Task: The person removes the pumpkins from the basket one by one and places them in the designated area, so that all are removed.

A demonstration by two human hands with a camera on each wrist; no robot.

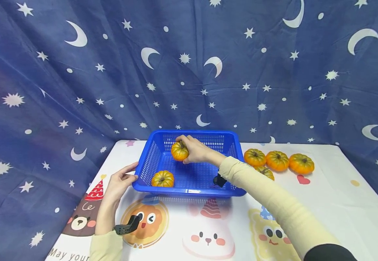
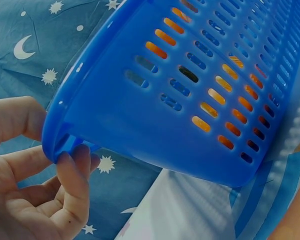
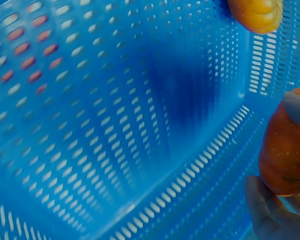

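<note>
A blue plastic basket (image 1: 169,190) with slotted walls stands on the table. My left hand (image 1: 118,184) holds its left rim; in the left wrist view the thumb and fingers (image 2: 72,185) pinch the rim (image 2: 52,125). Inside the basket area, my right hand (image 1: 196,149) grips a small orange pumpkin (image 1: 178,152) toward the back left. The right wrist view shows fingers around this pumpkin (image 3: 285,155), cut off by the frame edge. A second pumpkin (image 1: 163,179) lies in the basket's front left corner.
Several pumpkins (image 1: 277,161) sit on the table right of the basket, one (image 1: 265,172) partly hidden by the right sleeve (image 1: 273,195). A white cartoon-printed cloth (image 1: 332,195) covers the table. Behind hangs a blue curtain (image 1: 228,98) with moons and stars.
</note>
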